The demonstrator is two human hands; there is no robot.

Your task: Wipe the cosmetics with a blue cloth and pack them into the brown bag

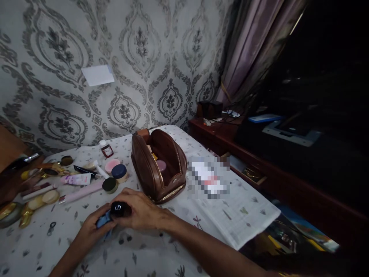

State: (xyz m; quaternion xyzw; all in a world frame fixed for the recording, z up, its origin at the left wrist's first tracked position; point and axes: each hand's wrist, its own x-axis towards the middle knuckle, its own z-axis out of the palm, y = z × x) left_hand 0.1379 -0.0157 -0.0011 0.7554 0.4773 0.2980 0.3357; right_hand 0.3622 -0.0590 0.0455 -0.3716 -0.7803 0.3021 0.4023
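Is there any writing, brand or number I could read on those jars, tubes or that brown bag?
None can be read.
Small bottle: red label, print too small.
Pink tube: marks too blurred.
Black jar held in both hands: a pale mark on the lid, illegible.
Brown bag: no lettering shows.

We find no text we can read anywhere here. The small bottle [107, 150] near the wall bears a label, and the pink tube [76, 179] shows print (both too small and dim to make out). The paper [209, 178] beside the brown pouch [158, 165] is blurred over.
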